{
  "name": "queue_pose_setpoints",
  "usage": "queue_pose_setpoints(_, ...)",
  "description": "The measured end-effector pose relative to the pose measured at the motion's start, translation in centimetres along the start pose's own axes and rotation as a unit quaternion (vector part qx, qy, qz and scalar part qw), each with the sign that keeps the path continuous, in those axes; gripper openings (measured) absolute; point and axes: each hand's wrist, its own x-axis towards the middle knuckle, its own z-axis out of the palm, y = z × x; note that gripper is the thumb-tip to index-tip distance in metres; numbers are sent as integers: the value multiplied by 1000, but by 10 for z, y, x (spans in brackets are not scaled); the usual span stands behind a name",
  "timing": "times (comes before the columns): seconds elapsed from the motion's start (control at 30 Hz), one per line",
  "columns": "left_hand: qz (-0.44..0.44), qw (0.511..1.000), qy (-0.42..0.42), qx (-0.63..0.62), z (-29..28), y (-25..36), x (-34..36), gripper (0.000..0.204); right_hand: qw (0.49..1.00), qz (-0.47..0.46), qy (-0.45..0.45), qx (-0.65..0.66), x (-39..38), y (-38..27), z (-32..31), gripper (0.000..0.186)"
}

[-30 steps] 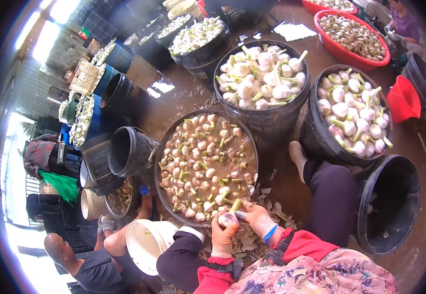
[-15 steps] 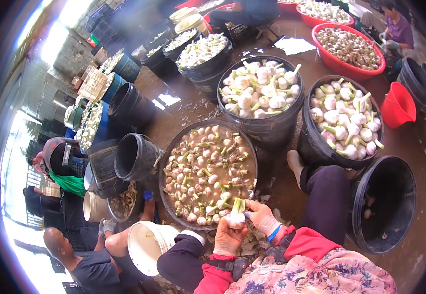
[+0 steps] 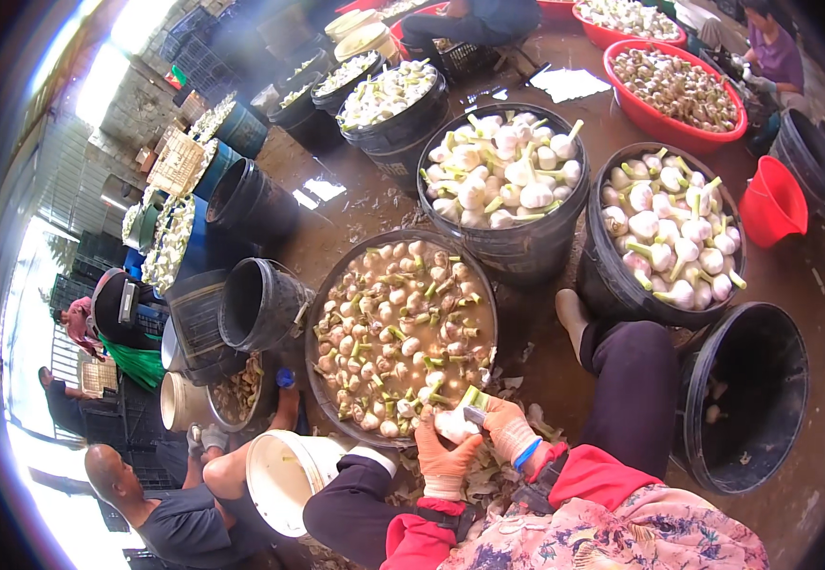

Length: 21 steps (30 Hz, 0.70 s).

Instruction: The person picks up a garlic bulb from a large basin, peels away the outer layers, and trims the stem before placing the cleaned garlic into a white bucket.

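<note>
My left hand (image 3: 444,464), in an orange-palmed glove, is closed round a white garlic bulb (image 3: 454,427) with a green stem stub pointing up and right. Closed beside the stem, my right hand (image 3: 511,432) wears a similar glove with a blue band at the wrist. A small knife (image 3: 475,414) shows as a short grey blade at its fingertips, against the stem; its handle is hidden. Both hands are over the near rim of a wide dark tub (image 3: 315,380), where many garlic bulbs float in brown water.
Black buckets of white garlic (image 3: 505,176) (image 3: 669,228) stand beyond and right of the tub. An open black bucket (image 3: 749,399) sits by my right leg, a white bucket (image 3: 284,480) by my left. Peelings (image 3: 488,484) lie beneath my hands. A person (image 3: 180,513) sits at left.
The bulb has tipped over so its stem leans right toward my right hand. My right hand has come closer, and the blade now shows against the stem.
</note>
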Motion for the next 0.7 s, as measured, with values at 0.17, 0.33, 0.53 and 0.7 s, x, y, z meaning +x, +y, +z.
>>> queue_pose_setpoints(0.17, -382, 756, -110, -520, -20, 5, 19, 61, 992, -20, -33, -116, -16, -15, 10, 23)
queue_pose_setpoints(0.33, -419, 809, 92, -401, -20, -26, 22, 45, 998, 23, -38, -51, -7, -3, 4, 26)
queue_pose_setpoints(0.53, -199, 930, 14, -308, -5, -6, -18, 68, 963, -10, -59, -264, -13, 6, 6, 23)
queue_pose_setpoints(0.7, -351, 813, 154, -439, -11, -16, 14, 47, 946, 49, -114, -299, -27, 7, 18, 20)
